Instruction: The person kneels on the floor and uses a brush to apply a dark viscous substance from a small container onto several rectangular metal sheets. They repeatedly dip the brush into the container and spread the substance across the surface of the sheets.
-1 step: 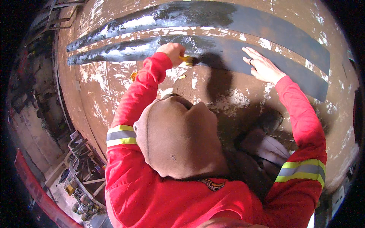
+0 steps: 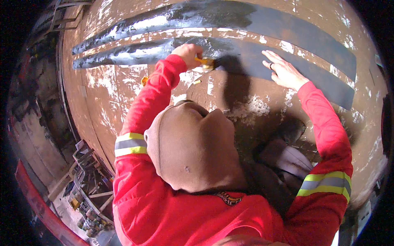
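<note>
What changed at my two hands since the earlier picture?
The left hand has shifted slightly right and away from the body, with the yellow paintbrush in its grip. The right hand and both long dark strips stayed put.

Left of a brightly lit, white-blotched brown surface [image 2: 93, 107] lie grey floor [image 2: 35, 133] and a red beam [image 2: 47, 214].

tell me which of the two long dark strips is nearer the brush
The lower strip in the picture: the brush in the left hand is at its near edge; the upper strip lies farther off.
</note>
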### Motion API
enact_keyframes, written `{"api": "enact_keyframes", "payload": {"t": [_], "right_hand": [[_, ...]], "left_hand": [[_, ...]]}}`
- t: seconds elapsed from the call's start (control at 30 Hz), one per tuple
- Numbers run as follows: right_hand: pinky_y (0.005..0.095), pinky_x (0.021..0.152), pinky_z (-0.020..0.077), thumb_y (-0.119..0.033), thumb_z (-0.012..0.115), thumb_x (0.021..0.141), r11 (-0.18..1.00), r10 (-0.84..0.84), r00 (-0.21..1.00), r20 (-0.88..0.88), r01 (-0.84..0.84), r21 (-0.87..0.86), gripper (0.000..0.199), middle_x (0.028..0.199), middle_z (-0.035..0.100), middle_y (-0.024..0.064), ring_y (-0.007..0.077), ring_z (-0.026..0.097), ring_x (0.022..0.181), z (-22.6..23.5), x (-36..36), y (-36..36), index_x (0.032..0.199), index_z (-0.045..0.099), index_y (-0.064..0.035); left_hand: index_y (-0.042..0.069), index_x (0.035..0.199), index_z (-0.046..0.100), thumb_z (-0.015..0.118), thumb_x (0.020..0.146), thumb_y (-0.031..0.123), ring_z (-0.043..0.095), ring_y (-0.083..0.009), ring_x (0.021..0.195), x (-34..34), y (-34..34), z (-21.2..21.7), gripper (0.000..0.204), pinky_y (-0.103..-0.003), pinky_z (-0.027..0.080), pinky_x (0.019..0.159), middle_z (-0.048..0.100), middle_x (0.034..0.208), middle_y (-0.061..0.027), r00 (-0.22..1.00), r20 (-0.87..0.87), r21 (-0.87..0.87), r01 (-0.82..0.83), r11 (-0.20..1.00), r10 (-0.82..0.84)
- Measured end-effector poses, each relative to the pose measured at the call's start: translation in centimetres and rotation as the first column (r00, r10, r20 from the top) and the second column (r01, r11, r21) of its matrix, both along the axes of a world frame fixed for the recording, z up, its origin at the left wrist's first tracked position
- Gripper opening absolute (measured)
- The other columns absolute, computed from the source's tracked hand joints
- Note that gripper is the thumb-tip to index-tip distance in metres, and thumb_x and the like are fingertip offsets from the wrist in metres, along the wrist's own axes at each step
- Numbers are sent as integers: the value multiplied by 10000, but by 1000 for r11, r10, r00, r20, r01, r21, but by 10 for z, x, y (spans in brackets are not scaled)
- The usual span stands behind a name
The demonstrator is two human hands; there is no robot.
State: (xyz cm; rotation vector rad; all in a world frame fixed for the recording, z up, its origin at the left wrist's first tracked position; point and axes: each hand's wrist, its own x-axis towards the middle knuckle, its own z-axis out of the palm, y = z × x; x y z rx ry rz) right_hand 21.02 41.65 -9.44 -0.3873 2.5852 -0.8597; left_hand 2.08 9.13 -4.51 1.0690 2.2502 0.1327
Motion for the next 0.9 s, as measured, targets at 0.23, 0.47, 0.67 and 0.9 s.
{"api": "enact_keyframes", "payload": {"t": [0.23,0.47,0.67,0.9], "right_hand": [[372,1105,284,10,509,725,999,-12,1000,-19,12,30,419,1469,292,137,281,259,1370,1,3,2,1135,587,50],[371,1097,298,11,511,728,999,-24,1000,-5,24,29,428,1472,292,121,272,251,1374,4,0,-4,1149,580,45],[376,1094,304,23,514,719,1000,-15,1000,-3,15,23,439,1471,295,118,273,256,1372,5,1,-2,1153,579,40],[376,1095,304,17,510,718,1000,-13,1000,11,13,7,445,1473,289,128,274,256,1372,3,0,-4,1157,580,35]], "left_hand": [[95,820,664,750,670,229,628,-251,674,-40,-39,17,218,-373,494,609,645,713,-102,977,3,-32,-213,977,213],[118,812,658,681,658,133,655,-329,760,-74,-126,0,156,-424,520,661,666,798,-150,898,-440,-475,-235,848,3],[113,922,657,585,742,124,654,-356,860,-46,-103,19,195,-457,525,716,669,892,-181,833,-536,-448,-416,792,134],[103,906,642,661,748,205,637,-308,661,-13,-92,7,189,-412,493,586,631,697,-164,896,-318,-49,-340,939,308]]}}
